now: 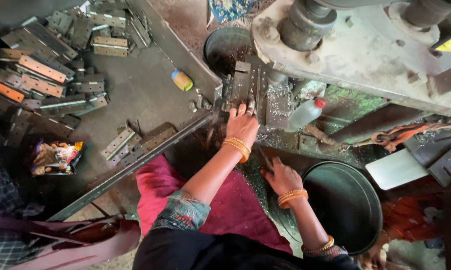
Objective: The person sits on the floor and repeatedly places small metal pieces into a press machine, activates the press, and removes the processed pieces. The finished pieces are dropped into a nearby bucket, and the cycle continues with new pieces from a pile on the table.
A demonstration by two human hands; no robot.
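A heap of flat grey and rusty metal hinges (45, 75) covers the desk (140, 95), near a yellow-and-blue cylindrical container (182, 80); a round dark metal tub (345, 205) sits lower right.

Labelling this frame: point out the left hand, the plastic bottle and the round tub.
left hand (243, 125), head view, back of the hand.
plastic bottle (304, 114), head view, middle of its clear body.
round tub (370, 192), head view, right rim.
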